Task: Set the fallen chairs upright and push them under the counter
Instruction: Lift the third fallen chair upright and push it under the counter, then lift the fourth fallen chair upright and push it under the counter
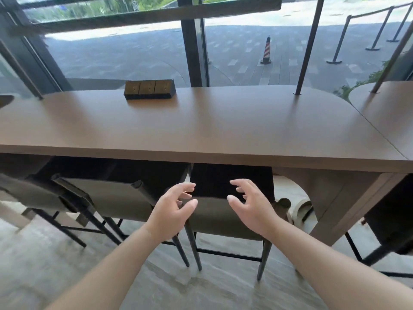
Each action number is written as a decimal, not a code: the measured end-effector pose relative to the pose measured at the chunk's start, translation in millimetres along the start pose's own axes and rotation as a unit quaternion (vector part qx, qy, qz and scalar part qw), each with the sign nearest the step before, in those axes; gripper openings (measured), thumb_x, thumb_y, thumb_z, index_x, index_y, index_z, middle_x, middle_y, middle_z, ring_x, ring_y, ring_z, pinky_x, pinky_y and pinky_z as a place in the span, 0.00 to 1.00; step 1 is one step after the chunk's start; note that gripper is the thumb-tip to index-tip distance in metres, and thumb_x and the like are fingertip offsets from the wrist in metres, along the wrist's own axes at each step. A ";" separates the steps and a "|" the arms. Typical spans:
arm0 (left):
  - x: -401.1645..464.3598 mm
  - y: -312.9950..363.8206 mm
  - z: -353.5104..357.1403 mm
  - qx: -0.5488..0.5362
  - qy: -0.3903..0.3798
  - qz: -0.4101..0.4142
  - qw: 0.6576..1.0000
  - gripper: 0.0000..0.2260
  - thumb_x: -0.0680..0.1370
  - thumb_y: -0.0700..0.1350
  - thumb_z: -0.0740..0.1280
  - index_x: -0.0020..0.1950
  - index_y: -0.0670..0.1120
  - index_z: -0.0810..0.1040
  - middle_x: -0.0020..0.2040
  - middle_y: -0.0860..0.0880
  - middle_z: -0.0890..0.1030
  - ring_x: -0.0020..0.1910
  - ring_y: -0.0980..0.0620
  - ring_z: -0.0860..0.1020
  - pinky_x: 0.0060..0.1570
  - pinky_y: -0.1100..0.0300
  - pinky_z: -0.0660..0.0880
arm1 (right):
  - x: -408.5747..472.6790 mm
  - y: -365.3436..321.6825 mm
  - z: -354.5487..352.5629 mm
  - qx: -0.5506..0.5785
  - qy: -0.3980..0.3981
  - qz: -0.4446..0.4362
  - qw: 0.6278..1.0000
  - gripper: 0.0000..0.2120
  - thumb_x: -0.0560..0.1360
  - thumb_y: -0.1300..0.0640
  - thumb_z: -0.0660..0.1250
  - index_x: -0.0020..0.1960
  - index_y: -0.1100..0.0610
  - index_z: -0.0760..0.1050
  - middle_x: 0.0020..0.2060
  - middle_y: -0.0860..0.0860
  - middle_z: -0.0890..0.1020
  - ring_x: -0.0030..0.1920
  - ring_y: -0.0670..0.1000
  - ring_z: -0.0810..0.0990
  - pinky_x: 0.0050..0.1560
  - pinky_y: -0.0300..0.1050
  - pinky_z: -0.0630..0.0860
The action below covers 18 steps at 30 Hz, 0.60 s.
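Note:
A long brown counter [201, 135] runs across the view in front of a window. Three upright chairs with grey backs and black metal legs stand at its near edge, their seats under the top: one at far left [31, 193], one in the middle [116, 198], one on the right [219, 220]. My left hand [172, 211] and my right hand [250, 209] hover with fingers spread just above the right chair's backrest, near its two sides. Neither hand holds anything, and I cannot tell whether they touch the chair.
A dark socket box [149, 89] sits on the counter's far side. A black pole [309, 45] rises from the counter at the right. A second counter [388, 113] adjoins on the right, with a dark chair [391, 224] below it. The floor is grey stone.

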State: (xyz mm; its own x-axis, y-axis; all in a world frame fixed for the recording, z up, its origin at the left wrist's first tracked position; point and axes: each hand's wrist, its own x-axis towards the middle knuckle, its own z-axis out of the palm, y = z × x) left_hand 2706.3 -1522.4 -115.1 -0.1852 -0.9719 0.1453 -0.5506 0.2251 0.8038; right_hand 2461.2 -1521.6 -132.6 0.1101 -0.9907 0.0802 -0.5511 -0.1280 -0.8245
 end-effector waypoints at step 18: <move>-143.1 -8.5 -116.8 -0.322 0.201 -0.188 0.906 0.10 0.75 0.51 0.64 0.51 0.56 0.84 0.54 0.49 0.85 0.53 0.50 0.83 0.50 0.53 0.75 | -45.5 -151.6 127.1 0.429 -0.093 0.173 0.882 0.15 0.71 0.53 0.64 0.56 0.53 0.80 0.46 0.52 0.86 0.47 0.53 0.86 0.44 0.47 0.81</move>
State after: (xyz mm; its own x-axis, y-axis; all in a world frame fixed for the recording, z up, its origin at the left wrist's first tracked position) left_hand 2832.5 -1393.3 -75.4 0.2986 -0.9476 -0.1137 0.0989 -0.0877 0.9912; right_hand 2644.9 -1451.2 -82.4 0.2364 -0.9285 -0.2865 0.2412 0.3417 -0.9083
